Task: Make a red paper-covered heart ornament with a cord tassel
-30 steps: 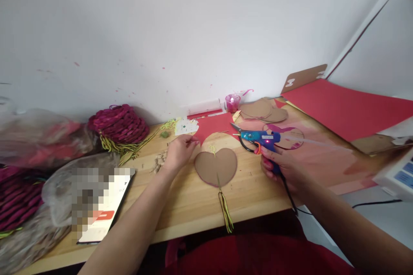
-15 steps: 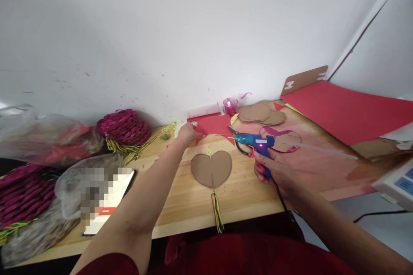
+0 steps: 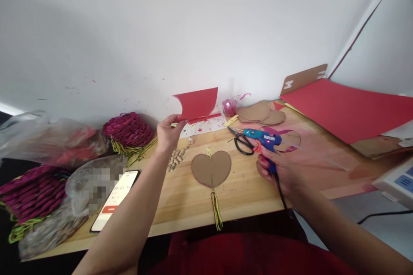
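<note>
My left hand (image 3: 169, 132) pinches a piece of red paper (image 3: 198, 102) by its lower left corner and holds it up near the wall. In my right hand (image 3: 272, 165) is a blue glue gun (image 3: 266, 139), its nozzle pointing left and a small red light showing on its side. Between my hands a heart-shaped cardboard piece (image 3: 211, 169) lies flat, with a yellow cord loop at its top and a tassel (image 3: 217, 212) hanging over the table edge. Black-handled scissors (image 3: 244, 145) lie beside the glue gun's nozzle. Several pale shells or nuts (image 3: 176, 159) lie near my left forearm.
Along the wall stand a pink cup (image 3: 229, 107) and cardboard cutouts (image 3: 258, 113). A large red sheet (image 3: 345, 109) covers the right side. At left are purple woven bundles (image 3: 129, 131), plastic bags (image 3: 87, 189) and a phone (image 3: 121, 195). A power cord trails from the glue gun.
My left hand has lifted the red paper off the table and moved left, uncovering a star-patterned sheet, the pale pieces and the scissors' handles. The glue gun has shifted slightly right.
</note>
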Tool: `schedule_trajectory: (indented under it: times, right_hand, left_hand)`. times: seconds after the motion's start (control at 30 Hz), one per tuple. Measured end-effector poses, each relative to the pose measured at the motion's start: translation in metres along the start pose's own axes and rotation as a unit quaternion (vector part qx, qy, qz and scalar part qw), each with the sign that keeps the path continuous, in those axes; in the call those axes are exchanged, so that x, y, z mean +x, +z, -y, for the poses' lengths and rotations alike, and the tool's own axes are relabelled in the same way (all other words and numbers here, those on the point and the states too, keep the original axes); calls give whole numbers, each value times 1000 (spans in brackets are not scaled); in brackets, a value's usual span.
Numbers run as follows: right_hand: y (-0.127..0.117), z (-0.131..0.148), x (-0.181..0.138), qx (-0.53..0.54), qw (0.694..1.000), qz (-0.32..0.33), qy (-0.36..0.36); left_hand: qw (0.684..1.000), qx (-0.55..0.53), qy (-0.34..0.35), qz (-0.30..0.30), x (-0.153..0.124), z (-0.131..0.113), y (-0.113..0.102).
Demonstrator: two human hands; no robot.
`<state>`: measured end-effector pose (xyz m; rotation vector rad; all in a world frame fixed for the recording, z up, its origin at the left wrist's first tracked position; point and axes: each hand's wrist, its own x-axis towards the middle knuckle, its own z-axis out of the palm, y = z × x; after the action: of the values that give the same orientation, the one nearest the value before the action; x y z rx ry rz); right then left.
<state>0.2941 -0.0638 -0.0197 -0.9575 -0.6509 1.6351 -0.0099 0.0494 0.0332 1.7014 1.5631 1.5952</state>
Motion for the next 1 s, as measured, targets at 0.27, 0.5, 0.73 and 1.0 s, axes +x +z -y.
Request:
schedule_trajectory:
  times: [0.27, 0.5, 0.73, 1.0]
  right_hand:
    - [1, -1, 5, 51, 998, -29, -1]
    - [5, -6, 4, 91, 996, -17, -3]
    - [25, -16, -11, -8, 996, -68, -65]
    - [35, -33, -20, -64, 986, -134, -74]
  left_hand:
    - [987, -133, 73, 51, -64, 8, -14]
    - [980, -126, 146, 52, -104, 0, -13]
    - [987, -100, 118, 32, -123, 4, -8]
    - [935, -290, -203, 14, -144, -4, -23]
